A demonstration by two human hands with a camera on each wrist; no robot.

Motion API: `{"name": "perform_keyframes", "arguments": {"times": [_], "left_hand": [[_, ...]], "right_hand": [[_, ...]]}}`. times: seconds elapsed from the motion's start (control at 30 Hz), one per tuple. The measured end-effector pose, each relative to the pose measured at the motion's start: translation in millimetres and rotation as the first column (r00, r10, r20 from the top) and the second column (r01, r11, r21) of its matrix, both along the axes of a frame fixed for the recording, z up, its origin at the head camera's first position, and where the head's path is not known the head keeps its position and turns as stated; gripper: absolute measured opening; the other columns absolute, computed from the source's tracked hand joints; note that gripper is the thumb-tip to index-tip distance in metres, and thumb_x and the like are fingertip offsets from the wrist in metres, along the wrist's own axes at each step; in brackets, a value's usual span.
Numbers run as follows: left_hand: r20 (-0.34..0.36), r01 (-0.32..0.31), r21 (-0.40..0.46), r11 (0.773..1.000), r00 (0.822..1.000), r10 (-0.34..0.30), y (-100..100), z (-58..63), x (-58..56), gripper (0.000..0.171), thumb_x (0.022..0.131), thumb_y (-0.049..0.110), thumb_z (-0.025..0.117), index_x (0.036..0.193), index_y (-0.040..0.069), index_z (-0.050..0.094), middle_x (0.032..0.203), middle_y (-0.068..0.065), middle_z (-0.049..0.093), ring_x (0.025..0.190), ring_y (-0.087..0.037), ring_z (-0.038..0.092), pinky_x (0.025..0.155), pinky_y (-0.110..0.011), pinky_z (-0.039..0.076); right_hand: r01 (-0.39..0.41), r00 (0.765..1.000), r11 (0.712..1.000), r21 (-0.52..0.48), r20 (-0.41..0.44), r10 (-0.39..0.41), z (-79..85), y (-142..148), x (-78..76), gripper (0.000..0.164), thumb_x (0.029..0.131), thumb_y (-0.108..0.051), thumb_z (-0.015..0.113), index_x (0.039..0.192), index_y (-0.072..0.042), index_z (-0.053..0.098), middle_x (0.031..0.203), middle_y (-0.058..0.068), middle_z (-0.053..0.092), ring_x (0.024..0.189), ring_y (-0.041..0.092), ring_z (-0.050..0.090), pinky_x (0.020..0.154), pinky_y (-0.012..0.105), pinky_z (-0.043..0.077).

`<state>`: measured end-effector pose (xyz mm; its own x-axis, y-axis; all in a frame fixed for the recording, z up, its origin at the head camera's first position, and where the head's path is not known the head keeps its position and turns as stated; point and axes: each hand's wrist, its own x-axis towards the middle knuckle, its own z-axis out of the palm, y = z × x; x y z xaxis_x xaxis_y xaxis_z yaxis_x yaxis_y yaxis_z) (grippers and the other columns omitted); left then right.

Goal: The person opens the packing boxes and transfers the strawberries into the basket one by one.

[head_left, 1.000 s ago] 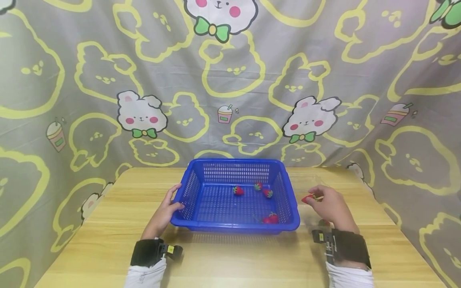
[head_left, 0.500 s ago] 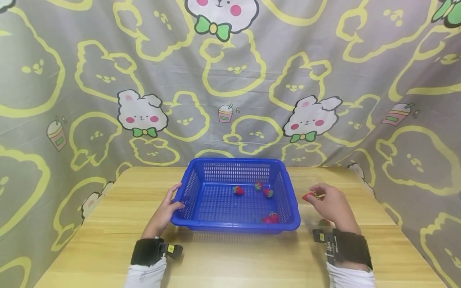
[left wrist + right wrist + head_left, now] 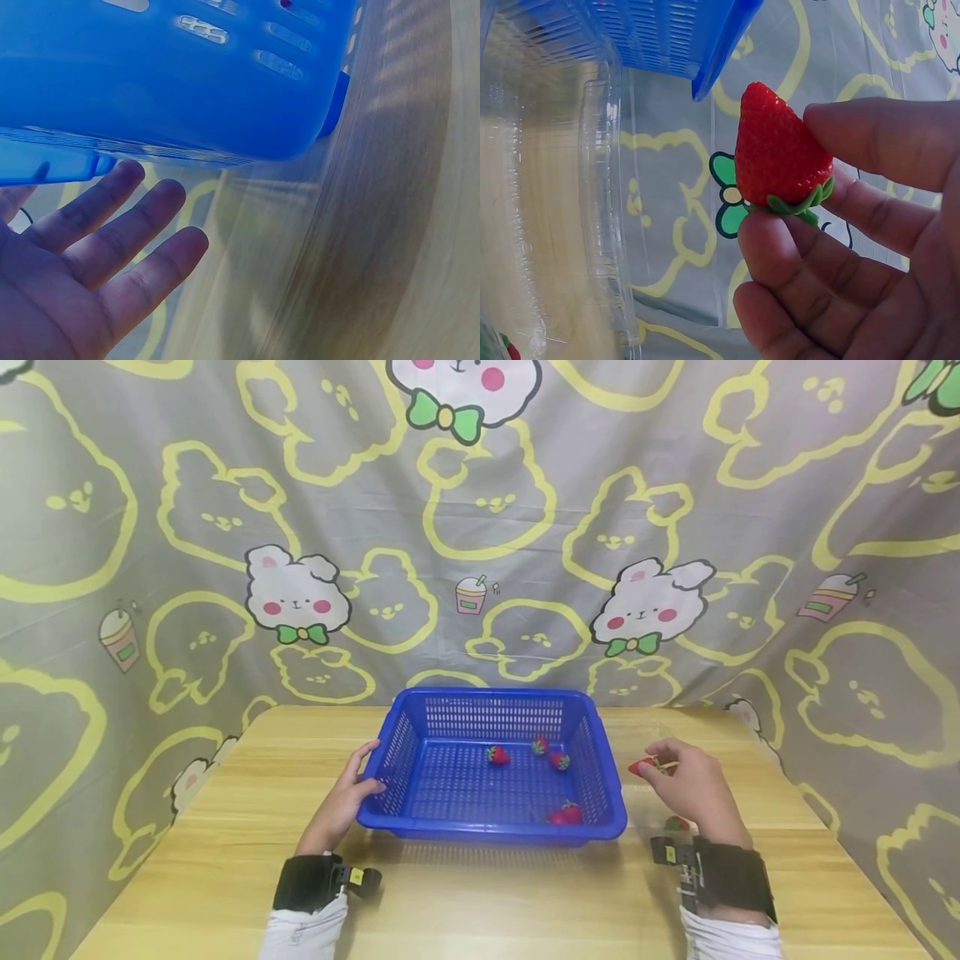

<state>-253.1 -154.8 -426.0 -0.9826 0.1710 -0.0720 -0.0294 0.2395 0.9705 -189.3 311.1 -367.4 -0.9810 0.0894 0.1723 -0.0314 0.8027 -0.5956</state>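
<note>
A blue plastic basket (image 3: 491, 828) with slotted walls stands mid-table. Inside lie several strawberries, among them one near the middle (image 3: 498, 756). At the basket's left rim is my left hand (image 3: 347, 796), its fingers spread and fairly straight beside the rim; the left wrist view shows them just under the rim (image 3: 45, 176). My right hand (image 3: 693, 783) pinches a strawberry (image 3: 780, 146) between thumb and fingers, its tip pointing away and green leaves toward the palm. This hand is to the right of the basket, above a clear plastic box (image 3: 604, 187).
In the clear box, partly hidden by the right wrist, is another strawberry (image 3: 677, 824). The wooden table (image 3: 480, 902) ends at the back against a patterned grey curtain (image 3: 480, 635). The clear box stands close to the basket's right side.
Almost nothing differs. The right hand keeps its pinch on the strawberry and the left hand stays at the rim; the view shifts very slightly.
</note>
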Motion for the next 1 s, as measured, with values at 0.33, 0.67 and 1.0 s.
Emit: {"name": "perform_keyframes", "arguments": {"times": [0.33,0.67,1.0], "left_hand": [[-0.006,-0.001,-0.004,1.000,1.000,0.001,0.9,0.3,0.9,0.070,0.091,0.008,0.048,0.153,0.025,0.019,0.143,-0.032,0.034,0.120,-0.047,0.046,0.095,-0.056,0.044],[-0.011,0.002,0.006,1.000,1.000,-0.002,0.6,0.0,1.7,0.071,0.090,0.006,0.048,0.153,0.023,0.019,0.142,-0.033,0.035,0.118,-0.047,0.048,0.093,-0.053,0.046],[-0.002,-0.004,-0.006,1.000,1.000,0.004,1.3,-1.8,0.4,0.070,0.090,0.008,0.048,0.152,0.025,0.021,0.144,-0.031,0.034,0.121,-0.048,0.046,0.095,-0.055,0.044]], "right_hand": [[0.013,1.000,1.000,0.004,-0.026,-0.013,3.4,-4.5,1.0,0.031,0.090,-0.022,0.064,0.113,-0.001,0.063,0.106,0.018,0.068,0.089,0.031,0.066,0.066,0.040,0.050],[0.016,1.000,1.000,-0.013,-0.022,-0.016,4.8,-10.3,2.5,0.034,0.090,-0.024,0.066,0.115,-0.001,0.062,0.107,0.018,0.068,0.088,0.029,0.065,0.061,0.035,0.049],[0.019,0.999,1.000,-0.006,-0.032,-0.020,7.8,-14.2,4.2,0.038,0.090,-0.029,0.068,0.115,-0.002,0.063,0.105,0.017,0.068,0.088,0.029,0.064,0.061,0.035,0.049]]}}
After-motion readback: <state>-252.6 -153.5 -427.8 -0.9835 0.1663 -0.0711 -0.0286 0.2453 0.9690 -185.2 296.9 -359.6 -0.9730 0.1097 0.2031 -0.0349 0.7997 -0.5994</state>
